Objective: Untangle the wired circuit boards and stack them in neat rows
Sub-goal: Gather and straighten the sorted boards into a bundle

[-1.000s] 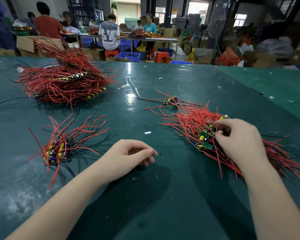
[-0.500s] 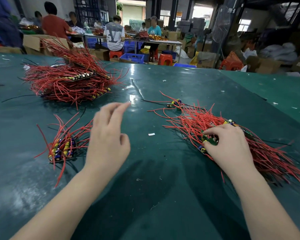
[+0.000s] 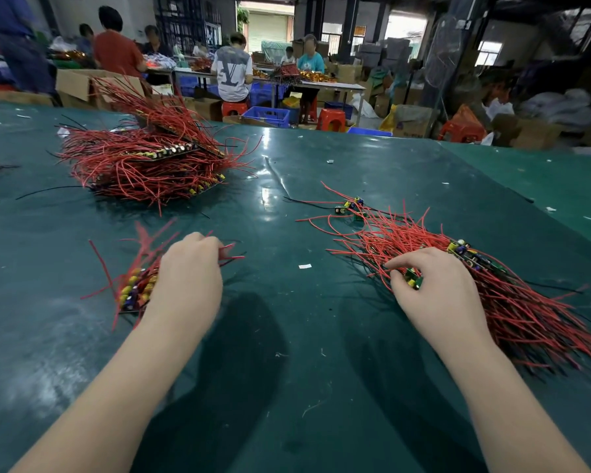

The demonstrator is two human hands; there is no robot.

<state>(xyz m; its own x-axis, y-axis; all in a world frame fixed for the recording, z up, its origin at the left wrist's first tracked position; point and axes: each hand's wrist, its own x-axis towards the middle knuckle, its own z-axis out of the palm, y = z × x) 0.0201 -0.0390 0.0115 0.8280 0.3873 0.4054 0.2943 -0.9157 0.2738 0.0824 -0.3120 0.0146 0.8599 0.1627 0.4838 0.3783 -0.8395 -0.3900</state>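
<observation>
Your left hand (image 3: 188,278) curls over the red wires of the small board stack (image 3: 135,291) toward the desk's (image 3: 287,353) left side; grip on them unclear. Your right hand (image 3: 437,295) pinches a green circuit board (image 3: 413,279) at the tangled pile (image 3: 475,285) near the right edge. A tall sorted heap (image 3: 144,162) sits by the far left corner.

Showed a dark green table (image 3: 287,370) under both bare forearms. Left hand (image 3: 185,278) curled over the red wires of a small row of boards (image 3: 135,291). Right hand (image 3: 434,291) pinching a green board (image 3: 413,279) at the tangled pile (image 3: 492,291). Large stacked heap (image 3: 144,165) far left; workers seated behind.
</observation>
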